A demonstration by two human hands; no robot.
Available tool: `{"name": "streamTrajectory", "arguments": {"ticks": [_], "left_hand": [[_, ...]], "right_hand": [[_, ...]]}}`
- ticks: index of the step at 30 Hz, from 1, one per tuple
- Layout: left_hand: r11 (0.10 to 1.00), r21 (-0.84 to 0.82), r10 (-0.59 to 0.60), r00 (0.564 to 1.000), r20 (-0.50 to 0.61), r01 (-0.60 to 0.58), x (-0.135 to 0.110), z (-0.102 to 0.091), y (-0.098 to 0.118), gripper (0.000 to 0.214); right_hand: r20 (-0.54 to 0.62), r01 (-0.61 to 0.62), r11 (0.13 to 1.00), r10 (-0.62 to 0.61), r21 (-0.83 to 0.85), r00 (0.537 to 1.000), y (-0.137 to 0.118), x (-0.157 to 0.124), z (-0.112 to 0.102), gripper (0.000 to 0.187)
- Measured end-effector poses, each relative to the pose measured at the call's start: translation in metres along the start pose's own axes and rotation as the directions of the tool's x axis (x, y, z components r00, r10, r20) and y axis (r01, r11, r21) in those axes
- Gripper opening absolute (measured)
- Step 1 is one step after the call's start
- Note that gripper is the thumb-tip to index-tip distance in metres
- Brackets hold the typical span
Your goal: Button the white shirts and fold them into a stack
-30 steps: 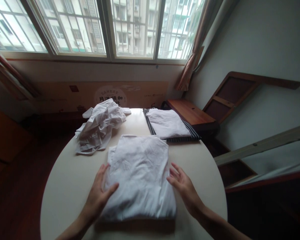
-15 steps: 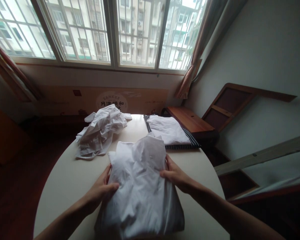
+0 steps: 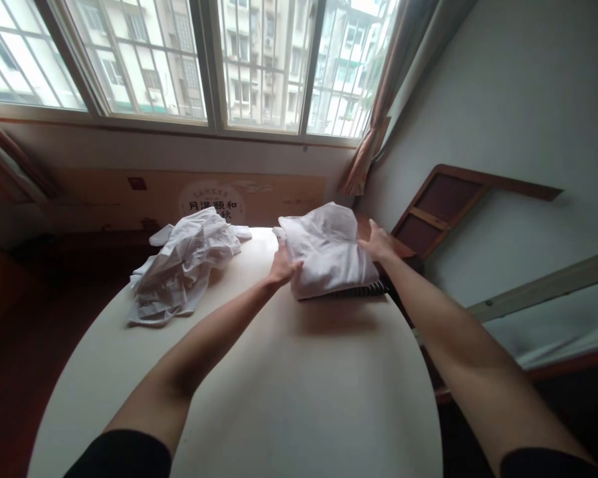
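Observation:
A folded white shirt (image 3: pixel 323 255) lies over or just above the dark striped cloth (image 3: pixel 363 290) at the table's far right; whether it bears fully on it I cannot tell. My left hand (image 3: pixel 283 264) grips its left edge, thumb on top and fingers partly hidden. At the right edge, my right hand (image 3: pixel 379 242) has its thumb by the fabric and its fingers stretched out apart from it. The white folded cloth seen earlier on the striped one is hidden under the shirt. A crumpled white garment (image 3: pixel 187 262) lies to the left.
The round white table (image 3: pixel 299 398) has its curved right edge close to my right forearm. Behind it stand a printed cardboard panel (image 3: pixel 269 192) and a barred window. A wooden bench (image 3: pixel 403 249) is partly hidden beyond the right hand.
Both hands have carried the folded shirt forward and right, from near me to over the striped cloth. My right fingers have spread away from its edge. The view has shifted slightly right.

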State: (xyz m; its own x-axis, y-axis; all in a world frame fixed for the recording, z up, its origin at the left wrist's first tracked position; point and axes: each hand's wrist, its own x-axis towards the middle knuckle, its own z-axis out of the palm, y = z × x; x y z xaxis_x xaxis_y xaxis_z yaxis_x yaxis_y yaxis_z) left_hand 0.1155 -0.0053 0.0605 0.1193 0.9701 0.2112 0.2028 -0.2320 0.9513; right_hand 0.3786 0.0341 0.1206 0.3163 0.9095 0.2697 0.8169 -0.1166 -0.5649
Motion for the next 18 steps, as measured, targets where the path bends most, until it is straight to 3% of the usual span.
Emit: {"name": "streamTrajectory", "arguments": {"ticks": [2, 4, 6, 8, 12, 15, 16, 18], "left_hand": [[0.949, 0.315, -0.006, 0.998, 0.055, -0.012, -0.005, 0.009, -0.018, 0.088], [0.862, 0.495, 0.009, 0.981, 0.195, -0.106, -0.019, 0.013, -0.032, 0.079], [0.777, 0.585, 0.056, 0.951, 0.304, -0.233, -0.035, 0.013, -0.041, 0.069], [0.700, 0.651, 0.097, 0.942, 0.323, -0.295, -0.046, 0.011, -0.042, 0.063], [0.638, 0.720, 0.110, 0.958, 0.265, -0.272, -0.050, -0.013, -0.035, 0.058], [0.576, 0.798, 0.156, 0.982, 0.109, -0.180, -0.045, -0.061, -0.034, 0.058], [0.542, 0.834, 0.199, 0.980, -0.012, -0.100, -0.042, -0.083, -0.035, 0.057], [0.544, 0.829, 0.263, 0.913, -0.313, 0.128, -0.039, -0.131, -0.039, 0.051]], "right_hand": [[0.036, -0.014, 0.975, 0.023, -0.221, 0.999, 0.012, -0.014, 0.031, 0.065], [0.253, 0.148, 0.946, -0.073, -0.289, 0.965, 0.020, -0.034, 0.062, 0.057], [0.346, 0.247, 0.917, -0.132, -0.314, 0.929, 0.025, -0.051, 0.086, 0.058], [0.312, 0.250, 0.903, -0.139, -0.350, 0.940, 0.029, -0.062, 0.100, 0.060], [0.222, 0.239, 0.897, -0.164, -0.373, 0.961, 0.037, -0.067, 0.107, 0.060], [0.104, 0.239, 0.879, -0.215, -0.412, 0.971, 0.043, -0.074, 0.110, 0.056], [0.070, 0.244, 0.870, -0.237, -0.429, 0.969, 0.044, -0.078, 0.112, 0.056], [0.036, 0.259, 0.852, -0.273, -0.454, 0.961, 0.047, -0.086, 0.115, 0.056]]}}
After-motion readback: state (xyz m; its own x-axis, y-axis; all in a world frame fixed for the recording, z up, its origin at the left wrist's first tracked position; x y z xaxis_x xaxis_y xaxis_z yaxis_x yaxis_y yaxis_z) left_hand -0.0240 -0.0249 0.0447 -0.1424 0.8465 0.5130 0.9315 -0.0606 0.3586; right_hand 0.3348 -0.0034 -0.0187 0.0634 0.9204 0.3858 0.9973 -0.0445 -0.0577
